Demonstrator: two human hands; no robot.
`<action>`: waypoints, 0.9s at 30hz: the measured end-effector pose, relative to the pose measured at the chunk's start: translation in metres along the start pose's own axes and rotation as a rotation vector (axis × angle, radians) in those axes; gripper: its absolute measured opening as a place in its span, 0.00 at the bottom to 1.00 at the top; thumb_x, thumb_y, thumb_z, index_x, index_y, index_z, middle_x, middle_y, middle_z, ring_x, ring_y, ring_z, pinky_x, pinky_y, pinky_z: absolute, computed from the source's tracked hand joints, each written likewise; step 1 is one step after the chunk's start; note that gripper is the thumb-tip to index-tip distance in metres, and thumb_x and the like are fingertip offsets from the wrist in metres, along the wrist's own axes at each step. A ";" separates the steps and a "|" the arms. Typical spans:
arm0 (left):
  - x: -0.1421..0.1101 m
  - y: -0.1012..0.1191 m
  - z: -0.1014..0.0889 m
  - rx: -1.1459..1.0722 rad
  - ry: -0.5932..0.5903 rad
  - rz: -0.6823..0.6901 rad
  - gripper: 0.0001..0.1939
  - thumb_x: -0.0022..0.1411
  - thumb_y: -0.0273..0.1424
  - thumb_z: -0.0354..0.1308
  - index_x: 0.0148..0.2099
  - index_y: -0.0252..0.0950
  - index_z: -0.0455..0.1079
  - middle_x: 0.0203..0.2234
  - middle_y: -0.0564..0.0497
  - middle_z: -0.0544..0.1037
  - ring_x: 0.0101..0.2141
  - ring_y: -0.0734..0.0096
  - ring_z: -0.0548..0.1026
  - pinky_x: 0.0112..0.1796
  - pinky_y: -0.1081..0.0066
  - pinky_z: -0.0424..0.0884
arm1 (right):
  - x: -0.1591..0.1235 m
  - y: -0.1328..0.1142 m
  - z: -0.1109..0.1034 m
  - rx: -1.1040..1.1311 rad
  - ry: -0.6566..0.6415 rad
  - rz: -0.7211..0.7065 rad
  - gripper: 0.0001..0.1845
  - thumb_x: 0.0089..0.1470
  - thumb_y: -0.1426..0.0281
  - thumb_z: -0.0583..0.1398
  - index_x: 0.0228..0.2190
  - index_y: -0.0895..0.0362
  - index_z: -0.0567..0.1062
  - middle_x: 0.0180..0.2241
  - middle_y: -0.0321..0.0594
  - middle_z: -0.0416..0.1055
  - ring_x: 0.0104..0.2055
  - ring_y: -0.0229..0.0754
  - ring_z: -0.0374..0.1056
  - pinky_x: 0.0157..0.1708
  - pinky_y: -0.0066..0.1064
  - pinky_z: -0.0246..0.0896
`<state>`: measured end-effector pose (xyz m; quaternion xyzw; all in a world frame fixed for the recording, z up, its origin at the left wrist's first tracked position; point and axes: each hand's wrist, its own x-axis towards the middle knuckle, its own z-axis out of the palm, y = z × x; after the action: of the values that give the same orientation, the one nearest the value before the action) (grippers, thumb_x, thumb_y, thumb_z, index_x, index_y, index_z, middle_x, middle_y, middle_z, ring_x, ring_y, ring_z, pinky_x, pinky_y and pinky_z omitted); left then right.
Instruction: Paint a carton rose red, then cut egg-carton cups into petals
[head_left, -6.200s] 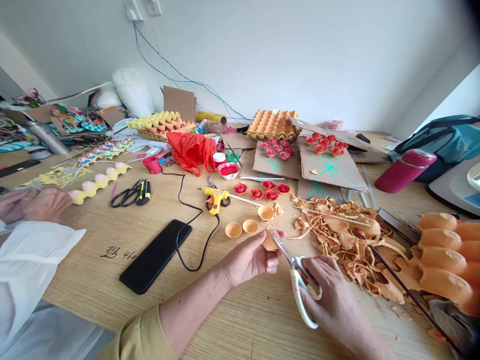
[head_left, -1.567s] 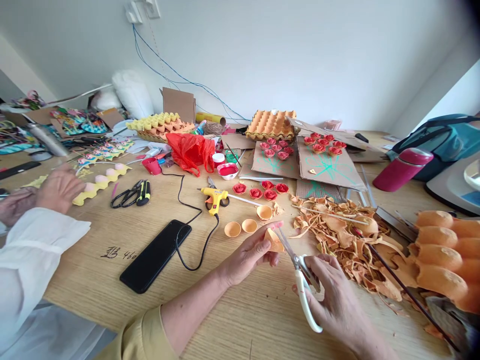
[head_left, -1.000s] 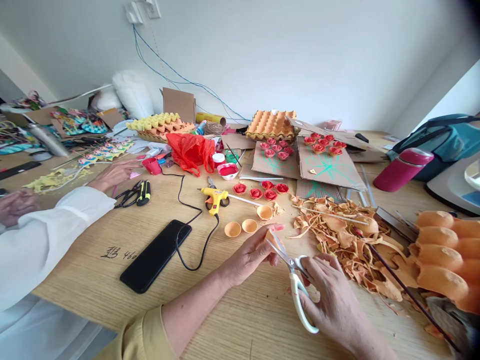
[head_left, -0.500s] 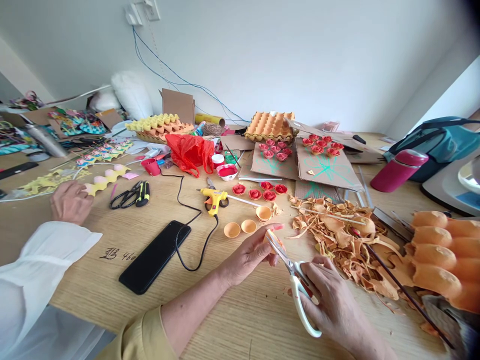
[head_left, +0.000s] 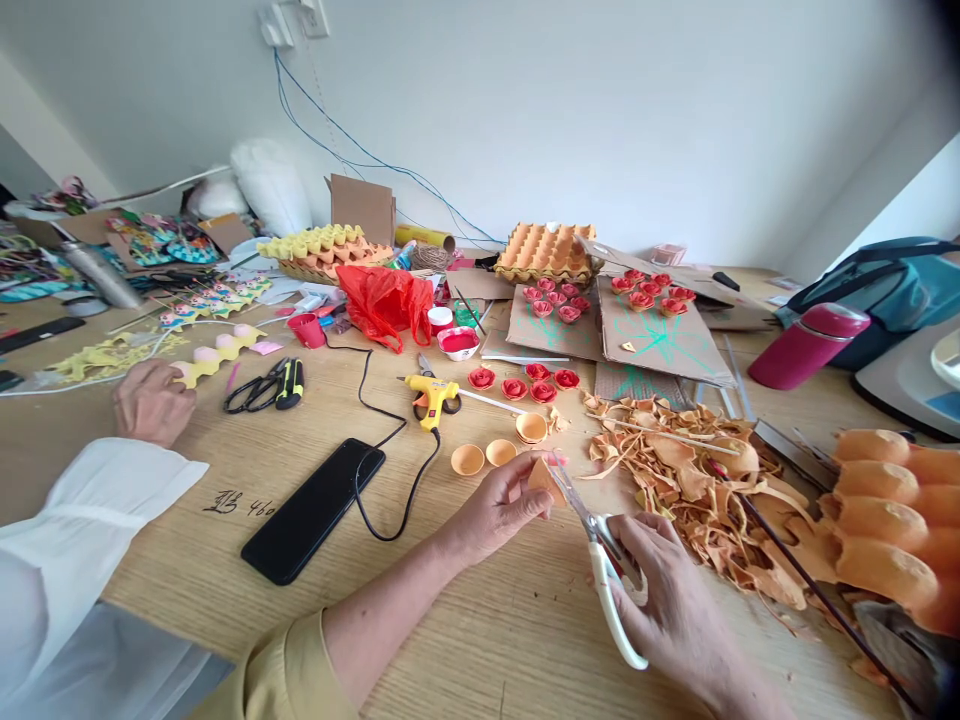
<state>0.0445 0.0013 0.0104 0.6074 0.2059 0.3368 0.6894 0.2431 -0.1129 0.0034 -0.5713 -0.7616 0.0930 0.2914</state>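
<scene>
My left hand (head_left: 499,508) pinches an orange egg-carton cup (head_left: 546,482) between thumb and fingers, above the table. White-handled scissors (head_left: 613,600) are gripped in my right hand (head_left: 667,590), their blades at the right edge of the cup. Just beyond my left hand lie several cut orange cups (head_left: 467,460), one group stacked. Behind them sit several red paper-pulp roses (head_left: 514,389). To the right spreads a heap of orange carton scraps (head_left: 690,480). A yellow glue gun (head_left: 433,400) rests left of the cups.
A black phone (head_left: 313,510) lies left of my forearm under the glue gun's cord. Orange egg cartons (head_left: 877,510) and a pink bottle (head_left: 810,345) stand at right. A co-worker's hand (head_left: 155,402) touches a yellow carton strip (head_left: 217,357). A red paint bowl (head_left: 458,343) stands behind the roses.
The cup has turned in my left hand, and the scissors have shifted from across it to its right edge. The co-worker's hand reached out to the right, then drew back to the yellow strip.
</scene>
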 end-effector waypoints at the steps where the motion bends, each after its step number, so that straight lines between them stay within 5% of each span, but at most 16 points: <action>1: 0.000 0.000 0.000 -0.001 -0.006 0.001 0.30 0.61 0.50 0.62 0.57 0.35 0.70 0.36 0.50 0.72 0.33 0.73 0.67 0.40 0.68 0.67 | 0.000 0.000 0.001 -0.006 -0.005 -0.002 0.12 0.62 0.64 0.57 0.28 0.52 0.61 0.26 0.34 0.65 0.31 0.41 0.62 0.36 0.35 0.59; 13: -0.001 0.001 0.004 -0.011 0.000 -0.031 0.25 0.60 0.46 0.65 0.54 0.37 0.70 0.43 0.47 0.74 0.37 0.70 0.70 0.40 0.71 0.67 | -0.003 0.001 0.004 -0.020 -0.020 -0.026 0.13 0.59 0.67 0.59 0.29 0.52 0.59 0.27 0.31 0.63 0.30 0.39 0.60 0.42 0.40 0.56; 27: 0.000 0.003 0.002 -0.048 -0.020 -0.010 0.27 0.58 0.46 0.67 0.55 0.37 0.71 0.34 0.51 0.73 0.37 0.70 0.70 0.42 0.69 0.66 | -0.005 0.000 0.001 -0.020 -0.011 -0.089 0.14 0.62 0.67 0.58 0.26 0.52 0.60 0.24 0.32 0.62 0.29 0.40 0.60 0.34 0.33 0.58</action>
<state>0.0451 -0.0005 0.0140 0.5931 0.1939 0.3322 0.7073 0.2437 -0.1173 0.0011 -0.5391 -0.7888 0.0756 0.2855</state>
